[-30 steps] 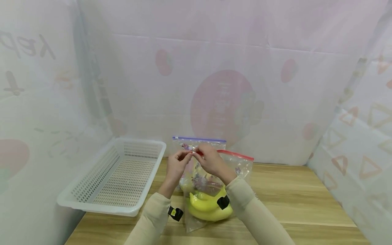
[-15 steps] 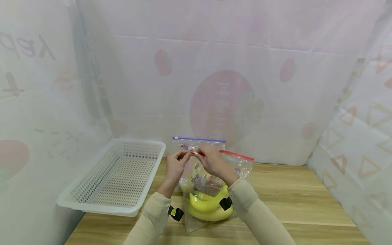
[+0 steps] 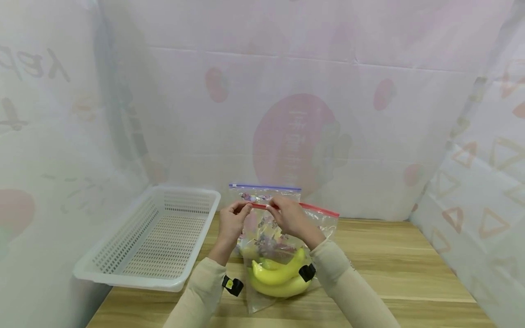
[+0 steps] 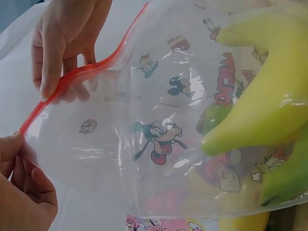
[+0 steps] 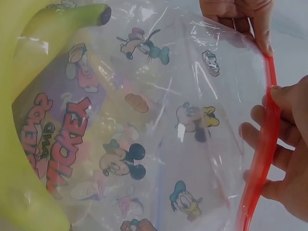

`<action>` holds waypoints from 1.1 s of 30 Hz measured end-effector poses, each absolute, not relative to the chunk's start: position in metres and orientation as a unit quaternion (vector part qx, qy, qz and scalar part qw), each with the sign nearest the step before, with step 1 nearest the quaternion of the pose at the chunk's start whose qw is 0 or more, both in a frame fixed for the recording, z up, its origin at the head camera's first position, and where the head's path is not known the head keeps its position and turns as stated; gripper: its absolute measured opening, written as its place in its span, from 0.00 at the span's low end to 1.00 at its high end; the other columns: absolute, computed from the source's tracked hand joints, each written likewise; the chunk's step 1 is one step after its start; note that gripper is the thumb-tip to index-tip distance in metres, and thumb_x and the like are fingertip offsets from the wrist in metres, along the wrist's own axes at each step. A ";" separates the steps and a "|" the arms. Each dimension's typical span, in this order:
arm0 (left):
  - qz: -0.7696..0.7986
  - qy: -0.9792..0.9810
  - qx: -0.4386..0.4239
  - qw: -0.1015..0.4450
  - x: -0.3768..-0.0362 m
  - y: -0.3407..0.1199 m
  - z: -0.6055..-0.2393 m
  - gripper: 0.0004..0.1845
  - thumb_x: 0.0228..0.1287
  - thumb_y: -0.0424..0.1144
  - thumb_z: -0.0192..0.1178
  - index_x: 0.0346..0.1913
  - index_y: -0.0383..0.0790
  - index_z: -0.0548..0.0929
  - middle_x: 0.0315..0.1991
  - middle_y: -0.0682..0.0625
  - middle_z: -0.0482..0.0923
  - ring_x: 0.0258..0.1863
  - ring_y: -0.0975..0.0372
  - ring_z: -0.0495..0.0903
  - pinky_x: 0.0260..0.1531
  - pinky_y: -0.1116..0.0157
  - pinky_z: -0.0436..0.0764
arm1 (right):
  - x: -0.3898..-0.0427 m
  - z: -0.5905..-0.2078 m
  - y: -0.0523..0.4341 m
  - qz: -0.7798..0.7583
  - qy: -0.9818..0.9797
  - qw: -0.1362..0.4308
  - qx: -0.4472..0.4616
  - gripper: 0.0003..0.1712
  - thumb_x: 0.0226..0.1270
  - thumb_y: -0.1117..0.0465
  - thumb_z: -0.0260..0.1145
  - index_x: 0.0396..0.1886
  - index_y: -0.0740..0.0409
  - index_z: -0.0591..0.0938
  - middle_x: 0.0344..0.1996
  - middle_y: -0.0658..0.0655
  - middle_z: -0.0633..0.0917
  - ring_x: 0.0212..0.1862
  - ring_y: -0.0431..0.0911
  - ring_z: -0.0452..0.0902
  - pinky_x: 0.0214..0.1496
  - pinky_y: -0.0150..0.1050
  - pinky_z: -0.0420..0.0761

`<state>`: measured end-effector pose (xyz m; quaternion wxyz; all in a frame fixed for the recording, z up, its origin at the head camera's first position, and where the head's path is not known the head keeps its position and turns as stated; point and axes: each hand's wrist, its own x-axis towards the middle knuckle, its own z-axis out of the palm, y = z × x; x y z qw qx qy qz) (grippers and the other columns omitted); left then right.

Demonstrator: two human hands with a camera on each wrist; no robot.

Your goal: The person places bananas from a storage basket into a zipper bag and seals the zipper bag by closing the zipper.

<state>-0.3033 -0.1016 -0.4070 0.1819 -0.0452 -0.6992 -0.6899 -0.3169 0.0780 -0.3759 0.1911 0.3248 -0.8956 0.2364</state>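
Note:
A clear zip bag [image 3: 266,241] printed with cartoon figures stands on the table, and yellow bananas [image 3: 279,278] lie in its lower part. Along its top runs a red zip strip [image 4: 79,73]. My left hand [image 3: 233,222] pinches the left end of that strip between thumb and finger. A short way to the right, my right hand [image 3: 290,218] pinches the strip too, with the thumb on the near side and fingers behind, as the right wrist view shows. Right of that hand the two edges of the strip look slightly wavy.
Behind the bag stands a second clear bag with a purple zip strip [image 3: 264,187]; its contents are mostly hidden. To the left is a white perforated plastic basket [image 3: 201,237]. Wooden table surface [image 3: 393,259] extends to the right. Printed cloth [image 3: 197,127] walls enclose the back and sides.
My right hand has slid rightward along the red strip, away from the left hand. The left hand has shifted slightly left, and more red strip shows between them.

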 end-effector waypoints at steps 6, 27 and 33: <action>-0.686 -0.705 -0.041 0.175 -0.303 -0.104 -0.408 0.11 0.64 0.38 0.62 0.41 0.33 0.85 0.36 0.40 0.80 0.33 0.60 0.77 0.24 0.71 0.75 | -0.319 -0.380 0.084 0.222 -0.900 0.202 0.315 0.07 0.71 0.57 0.59 0.35 0.54 0.80 0.27 0.47 0.77 0.27 0.39 0.71 0.30 0.35 0.74; -0.696 -0.698 -0.034 0.166 -0.305 -0.107 -0.408 0.11 0.64 0.38 0.61 0.41 0.33 0.84 0.36 0.42 0.80 0.35 0.53 0.76 0.19 0.72 0.71 | -0.319 -0.384 0.112 0.227 -0.906 0.187 0.304 0.06 0.71 0.59 0.58 0.37 0.54 0.79 0.31 0.48 0.78 0.31 0.41 0.74 0.35 0.38 0.77; -0.696 -0.696 -0.039 0.173 -0.310 -0.109 -0.407 0.11 0.64 0.38 0.62 0.41 0.32 0.84 0.36 0.45 0.80 0.37 0.56 0.76 0.36 0.66 0.78 | -0.322 -0.382 0.119 0.236 -0.905 0.188 0.301 0.05 0.71 0.60 0.58 0.36 0.55 0.79 0.30 0.48 0.78 0.30 0.41 0.73 0.34 0.39 0.76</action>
